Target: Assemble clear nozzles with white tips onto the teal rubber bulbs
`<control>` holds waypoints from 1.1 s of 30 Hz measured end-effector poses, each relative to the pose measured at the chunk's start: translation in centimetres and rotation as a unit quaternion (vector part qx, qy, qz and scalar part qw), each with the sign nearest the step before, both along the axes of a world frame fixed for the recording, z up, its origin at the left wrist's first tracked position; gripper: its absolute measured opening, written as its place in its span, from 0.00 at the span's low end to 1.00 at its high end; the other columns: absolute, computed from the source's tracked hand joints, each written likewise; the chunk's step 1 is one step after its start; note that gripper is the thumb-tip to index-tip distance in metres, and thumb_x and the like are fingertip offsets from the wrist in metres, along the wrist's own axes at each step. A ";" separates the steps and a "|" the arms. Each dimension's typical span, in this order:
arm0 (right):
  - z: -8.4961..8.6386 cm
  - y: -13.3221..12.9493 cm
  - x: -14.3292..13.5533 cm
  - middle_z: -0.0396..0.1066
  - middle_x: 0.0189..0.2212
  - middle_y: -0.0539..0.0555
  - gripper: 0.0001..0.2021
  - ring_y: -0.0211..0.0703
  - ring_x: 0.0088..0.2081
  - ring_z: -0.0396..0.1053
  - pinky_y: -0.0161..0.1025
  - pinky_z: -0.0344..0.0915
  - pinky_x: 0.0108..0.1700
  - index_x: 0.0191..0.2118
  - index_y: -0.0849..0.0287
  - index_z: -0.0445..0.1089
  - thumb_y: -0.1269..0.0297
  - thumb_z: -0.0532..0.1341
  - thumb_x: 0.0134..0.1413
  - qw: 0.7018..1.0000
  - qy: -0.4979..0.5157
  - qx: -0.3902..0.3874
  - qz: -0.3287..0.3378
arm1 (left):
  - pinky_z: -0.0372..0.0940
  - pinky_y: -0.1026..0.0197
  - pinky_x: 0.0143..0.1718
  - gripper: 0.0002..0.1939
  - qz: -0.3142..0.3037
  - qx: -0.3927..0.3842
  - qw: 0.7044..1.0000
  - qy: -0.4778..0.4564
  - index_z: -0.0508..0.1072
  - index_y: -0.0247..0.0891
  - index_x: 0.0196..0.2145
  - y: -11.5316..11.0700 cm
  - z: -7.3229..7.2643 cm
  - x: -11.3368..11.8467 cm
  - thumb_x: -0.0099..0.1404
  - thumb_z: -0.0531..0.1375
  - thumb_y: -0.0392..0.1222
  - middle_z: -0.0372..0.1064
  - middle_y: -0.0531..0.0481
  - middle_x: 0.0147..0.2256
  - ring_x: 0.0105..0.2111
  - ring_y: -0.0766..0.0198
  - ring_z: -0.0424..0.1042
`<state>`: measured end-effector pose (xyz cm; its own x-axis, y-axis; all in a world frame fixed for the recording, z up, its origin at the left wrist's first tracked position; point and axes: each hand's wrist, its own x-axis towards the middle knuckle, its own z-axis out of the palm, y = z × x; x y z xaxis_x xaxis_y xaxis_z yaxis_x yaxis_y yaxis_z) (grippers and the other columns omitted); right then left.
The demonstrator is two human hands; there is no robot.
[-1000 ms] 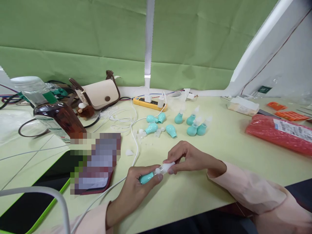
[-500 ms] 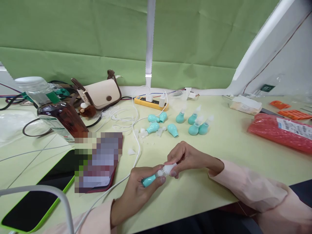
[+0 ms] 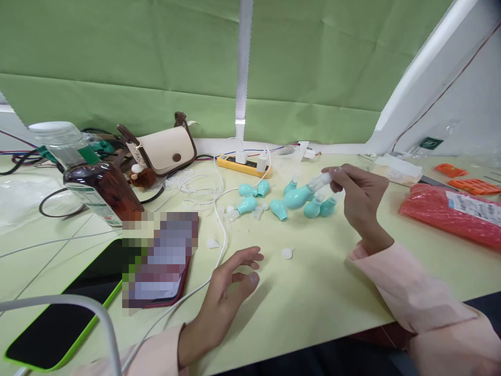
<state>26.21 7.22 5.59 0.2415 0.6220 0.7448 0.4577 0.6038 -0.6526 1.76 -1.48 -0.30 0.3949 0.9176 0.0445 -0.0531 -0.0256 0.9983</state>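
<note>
My right hand (image 3: 358,196) pinches the clear and white tip of a teal bulb nasal aspirator (image 3: 298,197), its bulb pointing left. Behind and beneath it stand several like aspirators (image 3: 312,209) with clear tips, partly hidden. Lower on the table, my left hand (image 3: 233,292) is open and holds nothing, its fingers curved and apart. A small white piece (image 3: 287,253) lies between the hands. Left of the raised aspirator, several teal bulbs (image 3: 278,209) lie on their sides, close to loose clear and white tips (image 3: 258,211).
White cables (image 3: 223,250) run past a red-cased phone (image 3: 182,284) and a green-edged phone (image 3: 70,313) at the left. A bottle of dark liquid (image 3: 104,193), a cream handbag (image 3: 164,150) and a yellow power strip (image 3: 230,165) stand behind. A red plastic package (image 3: 442,211) lies right.
My right hand has carried the aspirator away from my left hand, up and right to the standing ones. My left hand has let go and opened. A small white piece now shows on the table.
</note>
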 end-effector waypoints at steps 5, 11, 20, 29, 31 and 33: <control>-1.2 2.7 1.8 0.64 0.20 0.51 0.10 0.37 0.23 0.60 0.36 0.56 0.27 0.24 0.59 0.70 0.64 0.55 0.49 0.962 -0.245 -0.030 -0.115 | 0.59 0.56 0.41 0.11 0.004 -0.002 1.000 0.009 0.67 0.37 0.40 -0.1 0.5 0.1 0.59 0.53 0.41 0.65 0.43 0.40 0.40 0.57 0.63; -2.5 4.0 2.3 0.66 0.21 0.51 0.11 0.37 0.22 0.61 0.38 0.55 0.30 0.26 0.59 0.72 0.61 0.54 0.48 0.899 -0.378 -0.112 -0.191 | 0.59 0.58 0.38 0.07 0.011 -0.014 0.999 0.030 0.69 0.37 0.34 -0.4 0.5 0.2 0.58 0.53 0.40 0.65 0.46 0.36 0.37 0.59 0.63; -4.1 1.3 -1.9 0.62 0.40 0.58 0.12 0.48 0.43 0.58 0.46 0.53 0.43 0.43 0.57 0.63 0.66 0.54 0.50 0.878 -0.467 0.086 -0.063 | 0.58 0.61 0.35 0.06 -0.002 -0.017 0.997 0.074 0.69 0.37 0.30 -0.3 0.0 0.5 0.56 0.53 0.38 0.64 0.49 0.31 0.32 0.62 0.63; -6.9 1.7 -4.9 0.50 0.54 0.56 0.19 0.55 0.45 0.51 0.50 0.49 0.39 0.52 0.47 0.54 0.68 0.47 0.55 0.764 -0.635 -0.112 -0.018 | 0.57 0.62 0.33 0.05 -0.006 -0.042 0.995 0.090 0.68 0.35 0.28 0.0 0.3 0.7 0.54 0.53 0.36 0.64 0.49 0.29 0.32 0.62 0.63; -7.1 2.0 -4.9 0.54 0.51 0.57 0.16 0.54 0.45 0.52 0.48 0.49 0.38 0.48 0.49 0.59 0.69 0.48 0.55 0.767 -0.632 -0.103 -0.027 | 0.57 0.62 0.33 0.05 -0.006 -0.038 0.996 0.083 0.68 0.35 0.29 0.0 0.0 0.7 0.54 0.53 0.36 0.64 0.49 0.28 0.31 0.62 0.63; -7.1 2.2 -4.8 0.59 0.48 0.58 0.12 0.53 0.44 0.53 0.47 0.48 0.38 0.44 0.54 0.63 0.69 0.48 0.55 0.765 -0.639 -0.078 -0.016 | 0.58 0.62 0.32 0.05 -0.005 -0.035 0.997 0.075 0.69 0.35 0.28 0.0 -0.2 0.7 0.55 0.53 0.37 0.64 0.49 0.28 0.31 0.63 0.62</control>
<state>21.40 9.41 -1.52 -0.6054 0.7358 0.3036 0.7950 0.5401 0.2763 2.47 -1.44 -0.50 0.4008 0.9127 -0.0803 0.0962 0.0452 0.9943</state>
